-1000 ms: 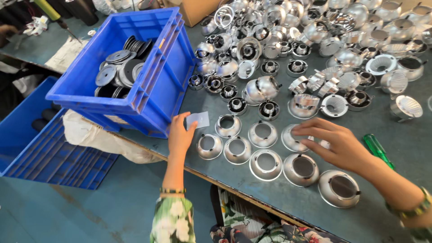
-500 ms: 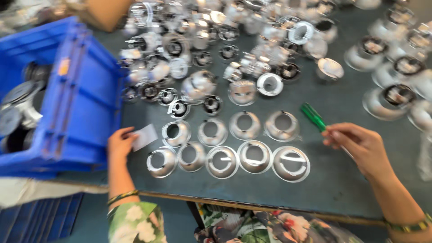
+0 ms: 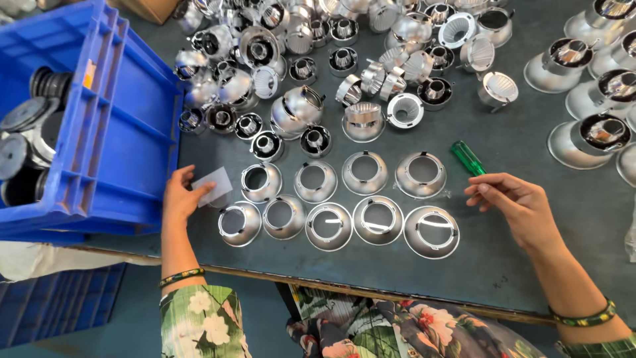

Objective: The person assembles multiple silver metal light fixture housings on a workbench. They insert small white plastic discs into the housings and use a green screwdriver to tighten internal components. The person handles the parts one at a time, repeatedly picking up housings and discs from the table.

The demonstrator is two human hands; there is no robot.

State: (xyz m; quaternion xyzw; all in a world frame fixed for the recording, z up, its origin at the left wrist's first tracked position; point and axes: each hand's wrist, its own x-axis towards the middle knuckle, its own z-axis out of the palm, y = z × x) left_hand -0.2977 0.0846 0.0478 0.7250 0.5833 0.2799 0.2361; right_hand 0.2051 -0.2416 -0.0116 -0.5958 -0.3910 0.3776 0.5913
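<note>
Short sleeves and lap garment – green floral print with white, red and yellow blooms. Left hand [image 3: 180,197] and right hand [image 3: 517,205] bare. One beaded bracelet per wrist – dark, with green and yellow.

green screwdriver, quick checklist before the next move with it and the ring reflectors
1. Right hand grips the green screwdriver: ok, fingers close on its near end, handle sticks out toward the pile.
2. Screwdriver tip visible: cannot tell, hidden in the hand.
3. Left hand holds the small clear sheet: ok, pinched at its edge beside the blue crate.
4. Silver ring reflectors laid in two rows, mouths up: ok, four behind, five in front.
5. Rows kept apart from the loose pile: ok, narrow gap.
6. Bare table under the right forearm: ok.
</note>
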